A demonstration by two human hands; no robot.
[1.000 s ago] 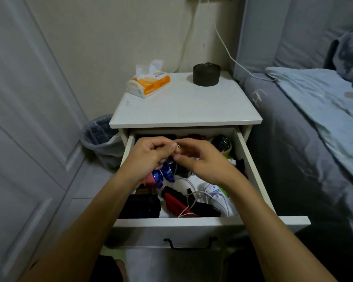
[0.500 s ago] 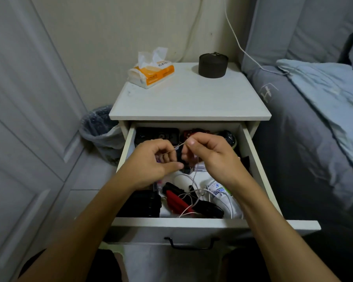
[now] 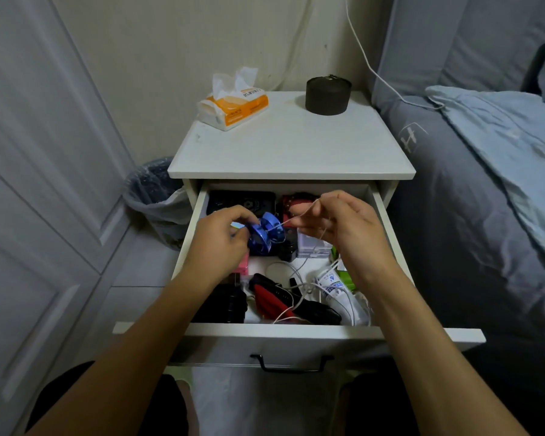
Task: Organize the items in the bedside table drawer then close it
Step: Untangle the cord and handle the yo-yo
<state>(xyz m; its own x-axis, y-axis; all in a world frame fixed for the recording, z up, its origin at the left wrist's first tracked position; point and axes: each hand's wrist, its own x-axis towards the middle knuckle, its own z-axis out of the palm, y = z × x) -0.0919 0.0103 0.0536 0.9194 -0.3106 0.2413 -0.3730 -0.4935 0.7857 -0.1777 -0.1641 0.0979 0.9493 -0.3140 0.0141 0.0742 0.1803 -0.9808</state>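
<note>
The white bedside table's drawer (image 3: 296, 333) stands pulled out, full of mixed items. My left hand (image 3: 221, 243) holds a shiny blue yo-yo (image 3: 266, 232) above the drawer's middle. A thin white string (image 3: 299, 217) runs from the yo-yo's groove to my right hand (image 3: 343, 228), which pinches it between thumb and fingers. Below lie a black pouch (image 3: 224, 305), a red and black object (image 3: 271, 298), tangled white cable (image 3: 299, 286), a white tube (image 3: 337, 289) and a clear box (image 3: 312, 247). A black case (image 3: 233, 199) sits at the back.
On the table top stand an orange tissue pack (image 3: 233, 103) and a round black box (image 3: 328, 96). A lined bin (image 3: 155, 196) stands left of the table, by a white wardrobe door (image 3: 38, 199). A grey-blue bed (image 3: 485, 199) borders the right. The drawer handle (image 3: 291, 365) faces me.
My hands have drawn apart. The blue yo-yo now shows in my left hand, and the string stretches out to my right hand, which has moved right.
</note>
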